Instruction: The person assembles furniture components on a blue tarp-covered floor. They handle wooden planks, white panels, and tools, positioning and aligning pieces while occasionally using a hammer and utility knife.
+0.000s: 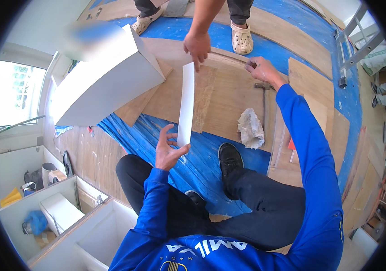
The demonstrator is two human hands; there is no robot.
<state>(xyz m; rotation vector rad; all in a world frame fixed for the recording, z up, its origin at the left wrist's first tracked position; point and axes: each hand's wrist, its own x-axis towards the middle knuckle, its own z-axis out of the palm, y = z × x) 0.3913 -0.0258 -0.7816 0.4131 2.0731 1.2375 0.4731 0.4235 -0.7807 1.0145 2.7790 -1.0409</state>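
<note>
A narrow white board (185, 104) stretches away from me over the plywood. My left hand (168, 151) is closed around its near end, thumb on one side and fingers behind. Another person's hand (197, 47) reaches down to the board's far end and seems to touch it. Off to the right, my right hand (263, 70) is raised with its fingers curled together; whatever they may hold is too small or hidden to make out. Just below that hand a hammer (264, 86) lies on the plywood sheet (226, 101). Nearer to me sits a crumpled whitish wrapper (250, 129).
A large white box-like cabinet piece (107, 81) rests at the left. White open compartments (66, 212) with tools and scraps stand lower left. Blue sheeting (188, 174) covers the floor. The other person's beige clogs (241, 38) are at the far side; a ladder (353, 49) stands right.
</note>
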